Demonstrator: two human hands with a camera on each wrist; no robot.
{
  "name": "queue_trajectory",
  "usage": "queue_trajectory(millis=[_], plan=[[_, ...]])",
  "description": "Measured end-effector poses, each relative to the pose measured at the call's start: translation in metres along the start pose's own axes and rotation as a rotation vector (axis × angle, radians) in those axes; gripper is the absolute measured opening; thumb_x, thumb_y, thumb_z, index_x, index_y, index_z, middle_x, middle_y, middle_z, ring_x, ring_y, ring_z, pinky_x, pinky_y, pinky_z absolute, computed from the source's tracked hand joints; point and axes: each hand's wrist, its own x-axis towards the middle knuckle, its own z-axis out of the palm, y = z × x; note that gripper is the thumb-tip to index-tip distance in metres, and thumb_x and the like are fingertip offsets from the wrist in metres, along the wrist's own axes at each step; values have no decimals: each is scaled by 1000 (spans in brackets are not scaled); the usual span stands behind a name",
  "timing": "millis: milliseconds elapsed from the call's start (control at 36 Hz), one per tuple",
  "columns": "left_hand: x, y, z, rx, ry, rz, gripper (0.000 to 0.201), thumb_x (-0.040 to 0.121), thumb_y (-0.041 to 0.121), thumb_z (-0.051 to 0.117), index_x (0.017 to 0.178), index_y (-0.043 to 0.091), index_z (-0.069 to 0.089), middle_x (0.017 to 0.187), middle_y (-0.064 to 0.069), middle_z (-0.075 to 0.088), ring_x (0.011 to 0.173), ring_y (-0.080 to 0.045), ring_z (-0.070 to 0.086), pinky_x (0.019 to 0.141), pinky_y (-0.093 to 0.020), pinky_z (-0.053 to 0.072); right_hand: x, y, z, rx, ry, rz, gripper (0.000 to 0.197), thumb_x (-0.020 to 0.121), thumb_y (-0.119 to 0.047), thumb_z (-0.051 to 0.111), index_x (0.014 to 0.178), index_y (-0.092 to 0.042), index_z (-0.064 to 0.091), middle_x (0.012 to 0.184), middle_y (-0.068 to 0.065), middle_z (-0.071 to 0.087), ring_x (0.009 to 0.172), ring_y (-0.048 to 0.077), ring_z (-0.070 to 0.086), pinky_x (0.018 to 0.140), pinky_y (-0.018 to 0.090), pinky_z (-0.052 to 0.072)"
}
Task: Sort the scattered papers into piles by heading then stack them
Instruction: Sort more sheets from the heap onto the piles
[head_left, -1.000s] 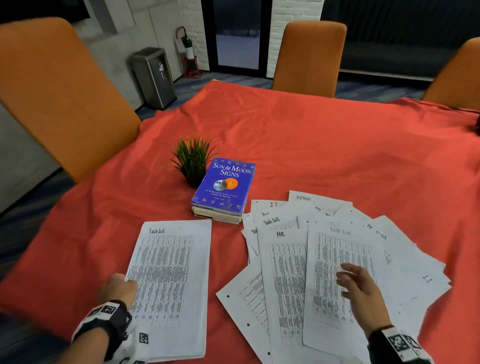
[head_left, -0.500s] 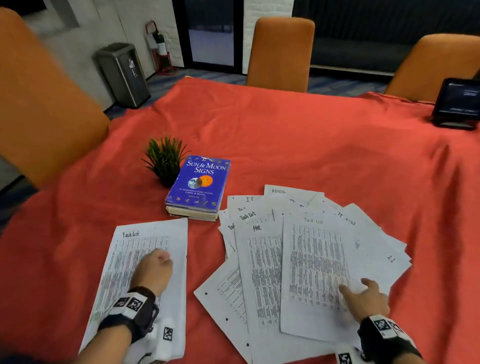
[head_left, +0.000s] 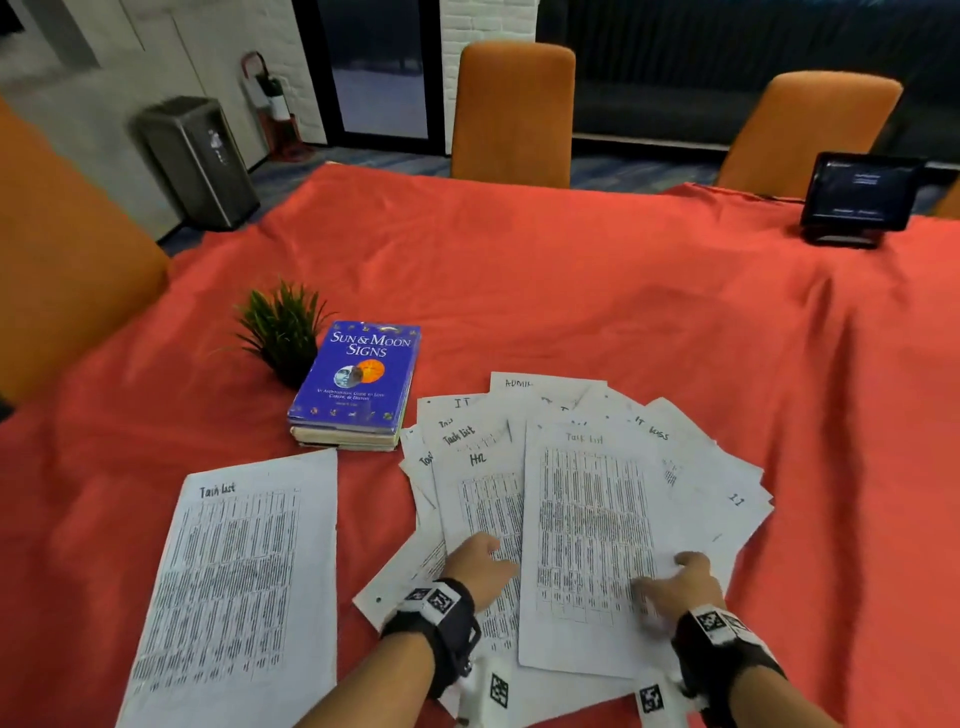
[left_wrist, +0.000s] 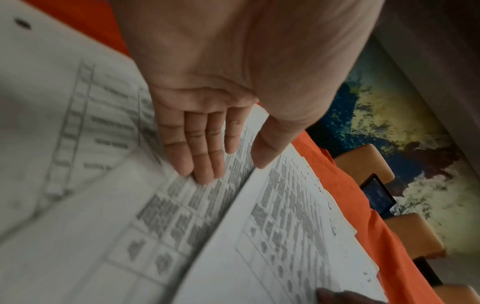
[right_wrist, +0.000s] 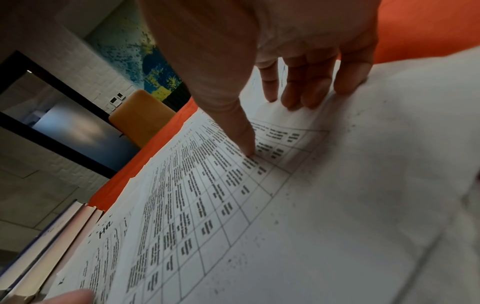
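A single sheet headed "Task list" (head_left: 239, 587) lies flat at the left on the red tablecloth (head_left: 571, 291). To its right is a fan of overlapping papers (head_left: 717, 467) with headings such as IT, ADMIN, HR and IT bugs. Another "Task list" sheet (head_left: 587, 530) tops the fan. My left hand (head_left: 488, 551) rests with straight fingers on the HR sheet (head_left: 483, 499), its thumb at the top sheet's left edge (left_wrist: 228, 164). My right hand (head_left: 670, 571) presses thumb and spread fingers on the top sheet's lower right (right_wrist: 272, 123).
A blue book (head_left: 358, 379) on a second book and a small potted plant (head_left: 283, 332) stand just beyond the papers. A dark tablet on a stand (head_left: 857, 202) sits at the far right edge. Orange chairs (head_left: 514, 114) ring the table.
My left hand has left the single Task list sheet and moved right onto the HR sheet in the fan. The right hand has stayed at the top sheet's lower right.
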Motion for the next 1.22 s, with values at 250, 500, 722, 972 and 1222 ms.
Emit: queue_trajectory(millis=[250, 500, 722, 972, 1222], plan=[[-4, 26, 31, 27, -6, 177, 12, 85, 20, 63, 96, 24, 65, 98, 2, 71, 90, -18, 67, 85, -33, 56, 2, 5, 2, -29, -21, -39, 80, 58, -31, 83, 125, -17, 42, 111, 14, 61, 95, 31, 62, 83, 35, 53], [-16, 5, 26, 96, -27, 215, 20, 79, 17, 57, 96, 21, 67, 91, 7, 70, 87, -14, 65, 80, -26, 54, -5, 0, 6, -34, -54, -142, 90, 60, -34, 85, 134, -15, 37, 124, 19, 57, 108, 35, 58, 95, 41, 48], [-25, -20, 12, 107, 44, 117, 20, 75, 27, 62, 93, 26, 68, 99, 2, 70, 91, -18, 66, 84, -33, 56, -24, -15, 28, -203, -96, -310, 104, 56, -54, 80, 141, -26, 27, 128, 10, 53, 116, 29, 54, 97, 42, 46], [-21, -12, -6, 117, 275, -58, 21, 69, 32, 68, 85, 42, 58, 115, -5, 44, 99, -25, 54, 91, -23, 44, -28, -19, 25, -248, -105, -313, 106, 59, -53, 80, 145, -26, 23, 135, 9, 48, 124, 28, 49, 104, 43, 42], [-2, -1, -11, -235, 42, 80, 15, 79, 12, 75, 90, 17, 67, 98, 0, 71, 90, -16, 66, 85, -27, 52, -39, -22, 21, -247, -111, -314, 103, 60, -52, 80, 142, -28, 24, 130, 9, 49, 115, 27, 54, 99, 44, 46]])
